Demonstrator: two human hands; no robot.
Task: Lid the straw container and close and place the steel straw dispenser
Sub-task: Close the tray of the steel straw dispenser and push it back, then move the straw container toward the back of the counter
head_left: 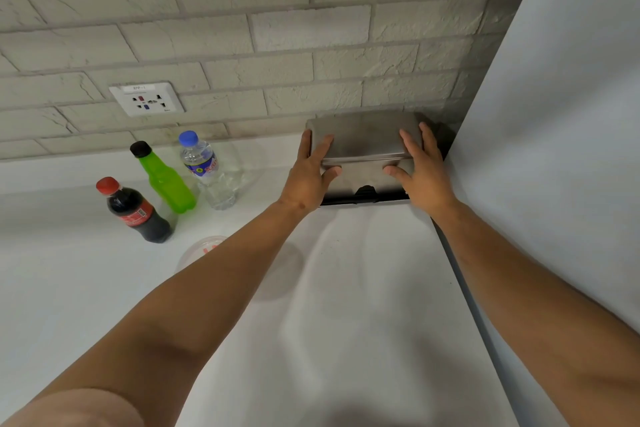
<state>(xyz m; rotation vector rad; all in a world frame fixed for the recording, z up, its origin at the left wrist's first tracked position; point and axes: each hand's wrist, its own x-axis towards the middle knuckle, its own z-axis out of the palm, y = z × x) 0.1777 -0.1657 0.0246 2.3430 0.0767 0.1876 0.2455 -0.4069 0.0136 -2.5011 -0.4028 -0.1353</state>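
We clasp the steel straw dispenser (363,146) between our left grip (308,177) and right grip (420,173), lid down, contents hidden. Left of our grips on the worktop (363,288) stand three capped bottles (162,180).

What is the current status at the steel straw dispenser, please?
Left hand and right hand both gripping steel straw dispenser, lid down. Dispenser in the corner against brick wall. Three bottles left, apart; nothing blocking.
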